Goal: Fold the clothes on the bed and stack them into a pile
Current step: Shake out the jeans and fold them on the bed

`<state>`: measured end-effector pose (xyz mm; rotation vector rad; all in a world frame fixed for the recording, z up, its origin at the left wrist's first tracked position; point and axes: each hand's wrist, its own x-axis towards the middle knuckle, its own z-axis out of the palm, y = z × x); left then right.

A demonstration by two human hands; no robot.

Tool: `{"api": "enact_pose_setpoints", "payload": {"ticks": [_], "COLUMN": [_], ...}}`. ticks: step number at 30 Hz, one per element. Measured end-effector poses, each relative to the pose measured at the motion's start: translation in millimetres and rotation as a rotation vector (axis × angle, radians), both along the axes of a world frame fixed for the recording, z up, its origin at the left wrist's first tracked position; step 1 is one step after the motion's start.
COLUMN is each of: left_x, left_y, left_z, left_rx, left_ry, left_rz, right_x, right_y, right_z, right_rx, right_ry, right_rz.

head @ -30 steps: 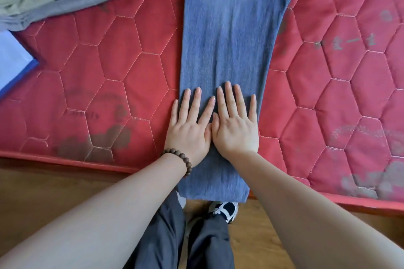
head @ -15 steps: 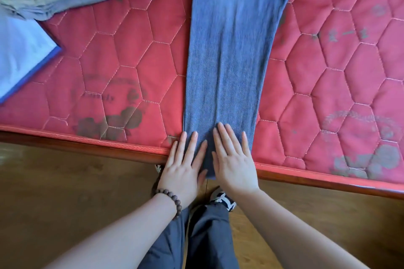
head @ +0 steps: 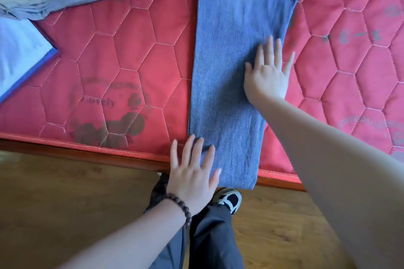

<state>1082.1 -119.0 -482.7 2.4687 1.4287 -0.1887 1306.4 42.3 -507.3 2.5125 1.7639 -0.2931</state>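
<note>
Jeans point(head: 236, 54) run lengthwise away from person; left hand point(head: 192, 172) flat at hem, right hand point(head: 267, 72) spread farther up.

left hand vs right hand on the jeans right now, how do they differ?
The left hand lies at the hem end of the blue jeans, by the red mattress edge; the right hand lies farther up the leg. The left hand sits at the jeans' left edge, the right at their right edge. Only the left wrist wears a bead bracelet. Both are flat, fingers straight.
</note>
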Motion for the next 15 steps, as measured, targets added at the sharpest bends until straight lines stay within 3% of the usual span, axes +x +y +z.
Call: {"api": "enact_pose_setpoints", "payload": {"ticks": [5,9,15], "left_x": [35.9,47.9,2.5], "left_y": [84.3,138.3,153.3], "left_z": [-3.1,-20.1,-28.0], "left_rx": [0.105,0.055,0.067], "left_ry": [-0.126,-0.038,-0.053], "left_rz": [0.082,-0.030,-0.242], "right_x": [-37.0,-36.9,-8.4], "right_y": [-41.8,-105.0,-190.6], "right_z": [1.7,-3.9,-1.8], "right_rx": [0.026,0.032,0.004], "right_ry": [0.136,0.116,0.138], "right_rz": [0.287,0.204,0.481]}}
